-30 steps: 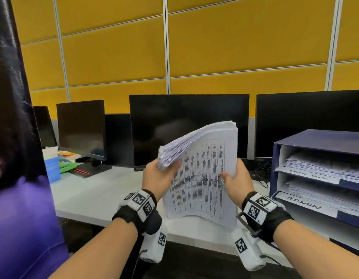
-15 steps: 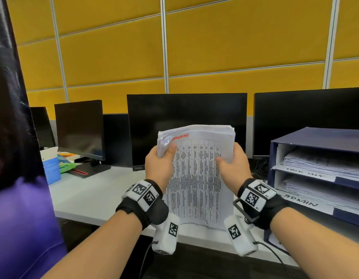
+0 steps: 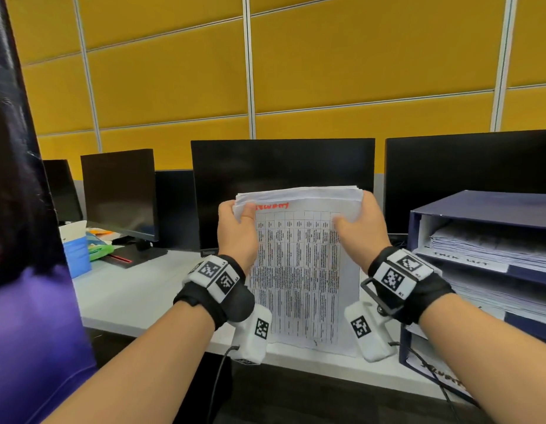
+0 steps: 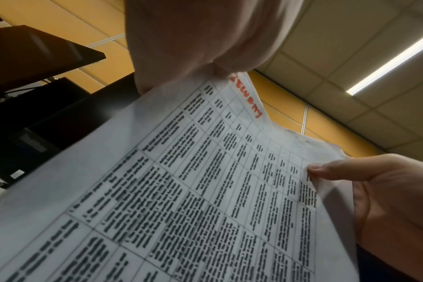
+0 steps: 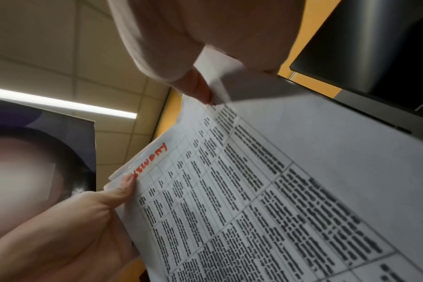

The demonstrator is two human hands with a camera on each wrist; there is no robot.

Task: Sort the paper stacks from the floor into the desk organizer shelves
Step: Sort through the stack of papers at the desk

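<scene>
White sheets of the paper stack (image 3: 299, 264) are standing upright on the desk (image 3: 137, 295) between my hands, my left hand (image 3: 238, 237) pinching the top left corner and my right hand (image 3: 362, 231) gripping the top right. I am judging that loose sheets could fan or slide out if either pinch slackens. Right of my right hand, the desk organizer (image 3: 486, 209) is already holding paper on its two visible labelled shelves.

Black wrist straps (image 3: 215, 296) with white coded tags are worn on both bare forearms; white camera pods (image 3: 369, 332) with cables are hung beneath.
</scene>
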